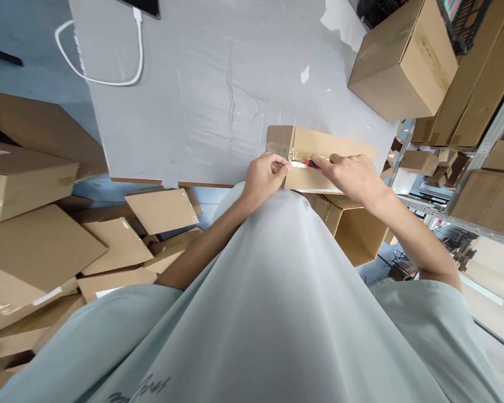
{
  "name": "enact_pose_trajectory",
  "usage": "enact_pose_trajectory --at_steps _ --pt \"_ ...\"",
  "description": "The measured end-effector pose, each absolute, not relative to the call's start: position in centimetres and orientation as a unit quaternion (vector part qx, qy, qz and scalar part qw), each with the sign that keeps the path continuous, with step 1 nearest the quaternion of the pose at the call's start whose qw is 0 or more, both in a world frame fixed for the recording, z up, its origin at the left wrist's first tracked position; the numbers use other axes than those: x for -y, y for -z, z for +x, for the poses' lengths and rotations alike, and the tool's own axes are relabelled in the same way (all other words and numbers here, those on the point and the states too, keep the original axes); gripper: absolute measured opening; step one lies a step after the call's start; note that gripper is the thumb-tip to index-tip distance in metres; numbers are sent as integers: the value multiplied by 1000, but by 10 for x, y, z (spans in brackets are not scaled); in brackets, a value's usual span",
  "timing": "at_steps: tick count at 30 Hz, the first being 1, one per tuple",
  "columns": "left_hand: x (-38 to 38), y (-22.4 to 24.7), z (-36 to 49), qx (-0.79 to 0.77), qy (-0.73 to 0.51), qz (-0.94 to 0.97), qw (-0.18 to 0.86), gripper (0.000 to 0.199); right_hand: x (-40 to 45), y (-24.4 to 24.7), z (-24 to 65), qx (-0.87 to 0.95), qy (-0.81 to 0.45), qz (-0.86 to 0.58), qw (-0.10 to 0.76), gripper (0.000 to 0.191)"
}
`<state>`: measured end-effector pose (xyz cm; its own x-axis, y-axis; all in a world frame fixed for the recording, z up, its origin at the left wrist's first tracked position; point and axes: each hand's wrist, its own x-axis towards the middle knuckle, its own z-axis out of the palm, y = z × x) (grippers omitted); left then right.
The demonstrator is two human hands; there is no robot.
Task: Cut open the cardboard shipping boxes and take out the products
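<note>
A cardboard box [336,145] with clear shiny tape along its top lies at the near edge of the table, right in front of me. My right hand [353,174] is closed round a red utility knife [311,163], its tip on the taped seam. At the box's left end is my left hand [265,173], with thumb and fingertips pinched together by the tape [296,164]. Whether those fingertips grip the tape itself is too small to make out.
The grey-white table [163,123] carries a larger closed carton [403,61] at the back right and a white cable [140,50] joined to a dark device. Cartons [37,246] are heaped at left. An open box [359,235] stands below the table edge; metal shelves [466,168] hold boxes at right.
</note>
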<state>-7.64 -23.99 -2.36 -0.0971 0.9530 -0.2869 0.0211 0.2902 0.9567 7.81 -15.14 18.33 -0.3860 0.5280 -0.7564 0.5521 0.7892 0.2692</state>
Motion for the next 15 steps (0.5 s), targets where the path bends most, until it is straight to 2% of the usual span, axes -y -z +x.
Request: enact_pose_trajectory --at_steps 8,15 --pt "241 26 -70 -633 -439 409 489 7 153 -190 59 -828 10 291 479 64" --pt "243 24 -68 -660 -443 387 466 6 154 -193 104 -808 3 345 478 66"
